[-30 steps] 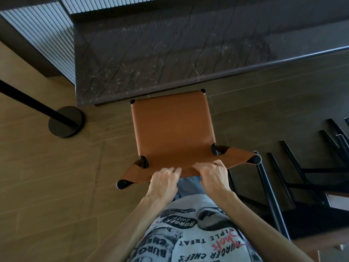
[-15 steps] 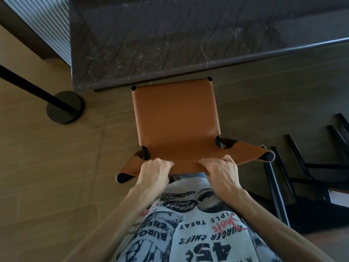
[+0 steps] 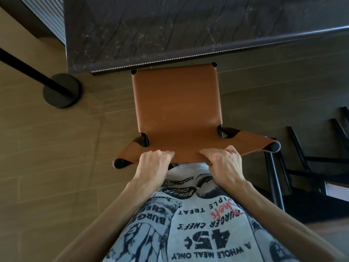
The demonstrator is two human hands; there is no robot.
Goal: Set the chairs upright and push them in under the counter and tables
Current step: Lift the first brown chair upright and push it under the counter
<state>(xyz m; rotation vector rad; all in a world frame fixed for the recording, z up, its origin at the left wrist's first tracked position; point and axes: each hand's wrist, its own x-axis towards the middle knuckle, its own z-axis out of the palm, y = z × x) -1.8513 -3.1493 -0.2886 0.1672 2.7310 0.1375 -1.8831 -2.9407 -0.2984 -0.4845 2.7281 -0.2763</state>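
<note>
A tan leather chair (image 3: 177,108) with a black metal frame stands upright in front of me, seen from above. The front edge of its seat meets the edge of the dark marble counter (image 3: 170,29). My left hand (image 3: 153,163) grips the top of the leather backrest left of centre, fingers curled over it. My right hand (image 3: 222,161) grips the same backrest right of centre. The chair's legs are hidden under the seat.
A black post with a round base (image 3: 62,90) stands on the wooden floor at the left. Black frames of other chairs (image 3: 306,167) lie at the right, close to the tan chair. A ribbed wall panel (image 3: 47,17) runs at the upper left.
The tan chair has slid forward; its seat front now reaches the counter edge. Both hands keep their grip on the backrest.
</note>
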